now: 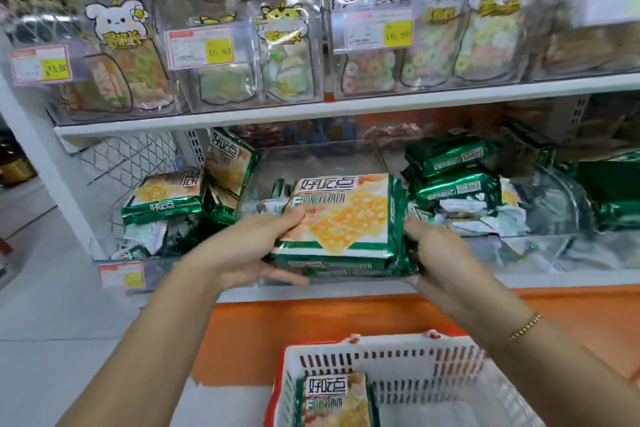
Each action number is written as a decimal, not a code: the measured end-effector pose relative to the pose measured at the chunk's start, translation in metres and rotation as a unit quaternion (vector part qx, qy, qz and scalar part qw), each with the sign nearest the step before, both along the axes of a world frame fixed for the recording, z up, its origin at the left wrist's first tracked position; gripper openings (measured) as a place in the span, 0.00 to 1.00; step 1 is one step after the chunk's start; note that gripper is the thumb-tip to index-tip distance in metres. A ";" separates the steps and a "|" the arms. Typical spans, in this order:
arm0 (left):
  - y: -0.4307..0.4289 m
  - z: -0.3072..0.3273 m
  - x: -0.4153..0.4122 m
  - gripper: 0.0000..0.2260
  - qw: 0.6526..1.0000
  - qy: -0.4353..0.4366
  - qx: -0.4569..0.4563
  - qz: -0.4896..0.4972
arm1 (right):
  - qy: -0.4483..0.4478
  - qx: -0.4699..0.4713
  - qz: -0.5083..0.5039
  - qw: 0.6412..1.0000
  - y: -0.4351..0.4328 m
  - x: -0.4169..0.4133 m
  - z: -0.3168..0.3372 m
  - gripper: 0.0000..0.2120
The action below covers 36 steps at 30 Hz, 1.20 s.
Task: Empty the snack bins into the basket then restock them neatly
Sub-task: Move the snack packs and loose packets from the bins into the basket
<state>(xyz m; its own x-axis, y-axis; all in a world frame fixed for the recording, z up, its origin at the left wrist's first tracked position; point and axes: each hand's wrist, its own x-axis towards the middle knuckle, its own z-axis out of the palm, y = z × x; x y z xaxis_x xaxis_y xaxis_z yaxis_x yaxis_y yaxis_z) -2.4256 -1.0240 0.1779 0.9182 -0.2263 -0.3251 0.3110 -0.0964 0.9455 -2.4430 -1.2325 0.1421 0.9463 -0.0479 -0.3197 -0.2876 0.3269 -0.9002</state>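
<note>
Curling the fingers [282, 279] of the left hand [242, 250] round the near-left end of a stack of cracker packs [346, 225], thumb on top and the rest tucked beneath; clamping the fingers [415, 230] of the right hand [436, 253] on the opposite end likewise, so gripping the stack firmly from both sides and holding nothing else. Holding that stack level in the air, just in front of the middle bin [311, 156] on the lower shelf [554, 279] and above the white basket [391, 348] waiting below. Counting perhaps three packs in the stack, though not managing to confirm it through the blurred edges. Judging the emptying as under way but far from finished: seeing only one pack [334, 399] lying in the basket, looking at a middle bin holding just a few packs low down behind the stack, and finding the left bin [162, 265] and the right bin [519, 250] both piled with jumbled green packs. Reckoning, then, on lowering this stack into the basket, clearing the remaining bins, and only afterwards beginning the neat restocking, seeing no sign of that part started.
</note>
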 end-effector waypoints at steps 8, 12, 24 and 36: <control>-0.043 -0.076 -0.060 0.24 0.993 -0.075 0.088 0.016 | -0.011 -0.205 0.210 0.956 -0.044 -0.058 -0.039 0.47; -0.050 -0.104 -0.089 0.16 0.988 -0.047 0.130 -0.067 | 0.043 -0.036 0.218 0.974 -0.056 -0.082 -0.080 0.29; -0.001 -0.221 -0.099 0.26 0.884 -0.024 0.438 0.160 | 0.416 -0.067 0.303 0.855 -0.124 -0.105 -0.250 0.22; -0.003 -0.247 -0.087 0.14 0.846 -0.030 0.522 0.105 | 0.421 -0.044 0.259 0.869 -0.104 -0.098 -0.361 0.47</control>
